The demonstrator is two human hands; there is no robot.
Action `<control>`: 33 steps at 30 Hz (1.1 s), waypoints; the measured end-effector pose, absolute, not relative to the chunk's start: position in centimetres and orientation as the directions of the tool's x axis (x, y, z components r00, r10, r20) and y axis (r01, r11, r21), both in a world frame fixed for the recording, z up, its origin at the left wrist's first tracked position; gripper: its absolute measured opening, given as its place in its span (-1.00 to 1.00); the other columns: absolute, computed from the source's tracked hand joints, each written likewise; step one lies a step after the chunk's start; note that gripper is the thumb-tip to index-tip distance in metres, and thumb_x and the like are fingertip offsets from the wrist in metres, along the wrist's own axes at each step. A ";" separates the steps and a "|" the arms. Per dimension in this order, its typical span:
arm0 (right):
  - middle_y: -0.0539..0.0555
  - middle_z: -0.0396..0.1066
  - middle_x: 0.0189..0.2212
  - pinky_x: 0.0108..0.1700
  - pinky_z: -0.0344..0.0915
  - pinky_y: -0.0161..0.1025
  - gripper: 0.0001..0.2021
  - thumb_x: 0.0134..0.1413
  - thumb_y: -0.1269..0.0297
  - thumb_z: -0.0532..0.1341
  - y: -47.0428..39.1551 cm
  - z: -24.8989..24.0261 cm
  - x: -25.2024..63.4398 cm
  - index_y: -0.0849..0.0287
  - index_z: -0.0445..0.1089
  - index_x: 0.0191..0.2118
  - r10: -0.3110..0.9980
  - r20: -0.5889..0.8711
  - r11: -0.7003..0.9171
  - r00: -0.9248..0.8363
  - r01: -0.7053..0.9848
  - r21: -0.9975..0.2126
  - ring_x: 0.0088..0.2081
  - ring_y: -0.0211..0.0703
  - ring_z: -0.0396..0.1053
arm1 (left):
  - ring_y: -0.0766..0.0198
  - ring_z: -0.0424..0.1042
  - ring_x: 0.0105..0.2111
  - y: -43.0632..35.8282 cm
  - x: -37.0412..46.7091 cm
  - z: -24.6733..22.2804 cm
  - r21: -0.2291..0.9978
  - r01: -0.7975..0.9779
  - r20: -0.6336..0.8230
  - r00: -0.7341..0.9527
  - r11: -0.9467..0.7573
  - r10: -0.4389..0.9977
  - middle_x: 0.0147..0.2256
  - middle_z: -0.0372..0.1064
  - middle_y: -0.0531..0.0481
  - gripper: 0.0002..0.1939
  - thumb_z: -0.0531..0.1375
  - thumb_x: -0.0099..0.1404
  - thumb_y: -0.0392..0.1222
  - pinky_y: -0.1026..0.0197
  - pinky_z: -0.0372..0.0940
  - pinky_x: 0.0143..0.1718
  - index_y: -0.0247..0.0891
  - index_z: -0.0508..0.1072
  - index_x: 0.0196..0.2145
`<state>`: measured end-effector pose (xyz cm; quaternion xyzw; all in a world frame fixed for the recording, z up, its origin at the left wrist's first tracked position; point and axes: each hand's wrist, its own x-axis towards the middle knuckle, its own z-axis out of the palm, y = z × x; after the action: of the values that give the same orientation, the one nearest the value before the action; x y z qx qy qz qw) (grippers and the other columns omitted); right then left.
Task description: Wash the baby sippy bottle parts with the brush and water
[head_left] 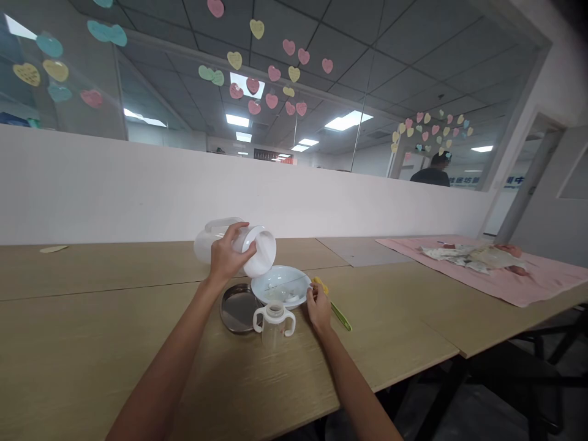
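My left hand [226,256] is closed around a white plastic cup [261,252], tipped on its side with its mouth facing me above the bowl. The white bowl [264,277] holds clear liquid and some small pale pieces that I cannot make out. At the bowl's right rim, my right hand [318,308] is closed with the fingertips on the edge. A clear baby bottle with two white handles [274,331] stands uncapped in front of the bowl. Just beyond my right hand lies a bottle brush [340,315] with a green handle and yellow head.
Left of the bottle is a round metal tray [239,309]. A translucent jug [204,245] stands behind my left hand. On the right, a pink cloth [514,294] bears a doll-like figure in white clothing. A person [432,174] shows through the window.
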<state>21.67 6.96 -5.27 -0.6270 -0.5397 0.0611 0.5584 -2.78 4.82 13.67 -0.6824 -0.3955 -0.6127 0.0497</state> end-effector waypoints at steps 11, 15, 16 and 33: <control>0.13 0.43 -0.40 -0.28 0.22 -0.24 -0.51 0.10 0.00 -0.08 7.2 -5.5 21.7 0.26 0.34 -0.09 0.742 0.515 0.181 0.428 0.612 -0.770 -0.34 -0.07 0.38 | 0.19 0.43 -0.19 4.9 -2.9 13.6 0.359 0.632 0.893 -0.020 -0.687 0.449 -0.18 0.45 0.03 -0.57 0.18 0.04 -0.06 0.23 0.29 -0.13 -0.18 0.38 -0.09; 0.13 0.42 -0.39 -0.27 0.22 -0.24 -0.51 0.09 0.00 -0.08 7.1 -5.5 21.7 0.26 0.33 -0.07 0.748 0.508 0.175 0.426 0.612 -0.771 -0.34 -0.07 0.38 | 0.19 0.44 -0.19 5.0 -3.0 13.5 0.344 0.639 0.896 -0.006 -0.688 0.443 -0.17 0.45 0.03 -0.58 0.18 0.05 -0.06 0.24 0.30 -0.13 -0.18 0.39 -0.10; 0.13 0.42 -0.39 -0.27 0.22 -0.24 -0.51 0.09 0.00 -0.09 7.0 -5.5 21.7 0.26 0.33 -0.07 0.749 0.510 0.179 0.422 0.613 -0.770 -0.34 -0.08 0.38 | 0.19 0.44 -0.19 5.0 -3.0 13.5 0.341 0.638 0.898 -0.004 -0.691 0.440 -0.17 0.45 0.03 -0.59 0.18 0.05 -0.07 0.24 0.30 -0.13 -0.18 0.40 -0.11; 0.13 0.42 -0.41 -0.30 0.19 -0.25 -0.51 0.09 0.00 -0.10 6.8 -5.2 21.6 0.24 0.32 -0.08 0.767 0.488 0.164 0.416 0.608 -0.777 -0.35 -0.06 0.37 | 0.19 0.44 -0.20 4.8 -2.9 13.6 0.336 0.622 0.899 0.012 -0.707 0.438 -0.19 0.46 0.03 -0.60 0.19 0.05 -0.06 0.24 0.31 -0.15 -0.18 0.41 -0.13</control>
<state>21.61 6.79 -5.18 -0.6422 -0.5354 0.0731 0.5437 -2.95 4.82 13.59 -0.7072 -0.3749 -0.5944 0.0775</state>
